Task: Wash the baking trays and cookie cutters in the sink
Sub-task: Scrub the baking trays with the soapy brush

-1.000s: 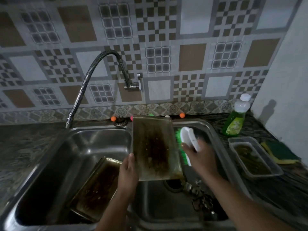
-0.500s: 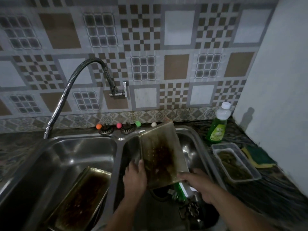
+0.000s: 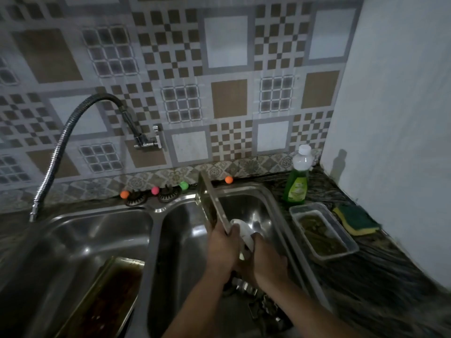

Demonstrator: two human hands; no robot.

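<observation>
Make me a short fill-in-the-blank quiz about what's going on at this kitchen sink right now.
1. The left hand holds a baking tray on edge over the ____ basin.
2. The right hand grips a white ____.
3. A second dirty tray lies in the ____ basin.
4. The soap bottle holds ____ liquid.

Missing words: right; brush; left; green

Brown, white and grey checks and grids patterned the wall tiles (image 3: 227,98) behind the steel-grey sink (image 3: 156,211). On the sink's back rim sat orange (image 3: 124,194), pink (image 3: 155,190), green (image 3: 183,185) and orange (image 3: 228,179) knobs. Right of the sink stood a green bottle (image 3: 296,185) with a white cap, then a yellow-and-green sponge (image 3: 355,219). In the sink's left basin, the tray (image 3: 107,298) showed dark brown stains.
</observation>
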